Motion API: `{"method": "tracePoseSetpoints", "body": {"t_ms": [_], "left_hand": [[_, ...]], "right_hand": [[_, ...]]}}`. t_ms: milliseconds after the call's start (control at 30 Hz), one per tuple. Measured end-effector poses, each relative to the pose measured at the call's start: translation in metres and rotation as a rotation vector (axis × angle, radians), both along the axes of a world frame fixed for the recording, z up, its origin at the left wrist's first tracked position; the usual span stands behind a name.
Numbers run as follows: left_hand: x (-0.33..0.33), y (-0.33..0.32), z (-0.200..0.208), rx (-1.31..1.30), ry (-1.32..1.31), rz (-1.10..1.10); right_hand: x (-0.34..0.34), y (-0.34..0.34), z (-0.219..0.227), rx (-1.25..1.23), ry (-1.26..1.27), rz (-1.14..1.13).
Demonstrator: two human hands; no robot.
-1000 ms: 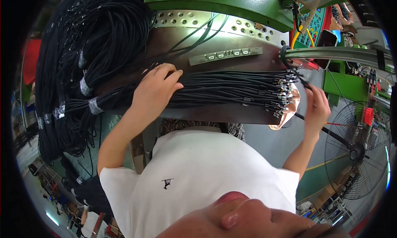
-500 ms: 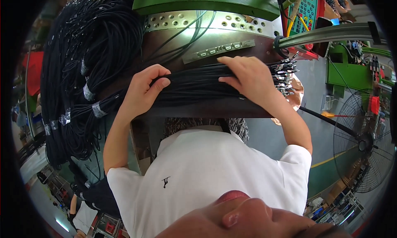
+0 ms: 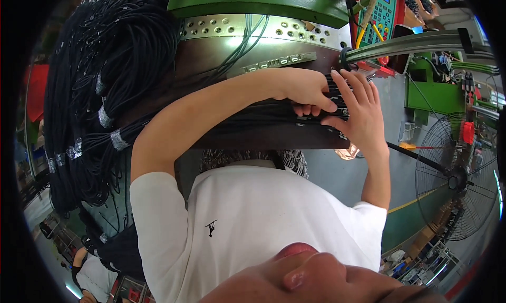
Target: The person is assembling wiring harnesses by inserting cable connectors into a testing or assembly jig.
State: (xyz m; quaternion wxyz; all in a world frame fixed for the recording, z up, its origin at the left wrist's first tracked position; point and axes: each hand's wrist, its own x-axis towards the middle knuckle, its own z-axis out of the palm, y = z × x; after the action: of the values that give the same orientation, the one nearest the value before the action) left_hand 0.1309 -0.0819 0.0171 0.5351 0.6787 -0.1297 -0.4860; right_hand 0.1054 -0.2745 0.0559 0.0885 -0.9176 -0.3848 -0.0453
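Note:
A bundle of thin black cables (image 3: 247, 116) lies across the dark table, running sideways in front of me. Around its right part, close to the connector ends, my left hand (image 3: 308, 92) is closed, with the forearm stretched over the cables. My right hand (image 3: 362, 113) rests at the right end of the bundle, its fingers extended and apart against the cable ends. Most of the metal connectors are hidden beneath both hands. Behind the bundle lies a metal strip with several slots (image 3: 279, 63), partly covered by my left forearm.
Large coiled black cable bundles (image 3: 126, 50), bound with shiny wrap (image 3: 120, 140), fill the left side. A green machine (image 3: 258, 2) stands at the back above a perforated metal plate (image 3: 208, 27). A keypad panel (image 3: 380, 19) is at the back right, a black fan (image 3: 456, 182) at the right.
My left hand has moved right along the bundle to near the connector ends. My right hand has shifted right onto those ends and its fingers have spread.

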Motion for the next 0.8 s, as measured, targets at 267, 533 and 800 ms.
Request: {"method": "tracePoseSetpoints", "body": {"t_ms": [267, 533, 800], "left_hand": [[-0.086, -0.019, 0.015, -0.449, 0.159, 0.439], [-0.135, -0.005, -0.013, -0.318, 0.010, 0.793], [-0.144, 0.029, -0.015, -0.549, 0.188, 1.130]], "right_hand": [[-0.057, -0.054, -0.052, 1.265, 0.710, -0.276], [-0.011, 0.057, -0.043, 1.346, 1.353, -0.171], [0.054, 0.090, -0.059, 0.303, 0.011, 0.301]]}}
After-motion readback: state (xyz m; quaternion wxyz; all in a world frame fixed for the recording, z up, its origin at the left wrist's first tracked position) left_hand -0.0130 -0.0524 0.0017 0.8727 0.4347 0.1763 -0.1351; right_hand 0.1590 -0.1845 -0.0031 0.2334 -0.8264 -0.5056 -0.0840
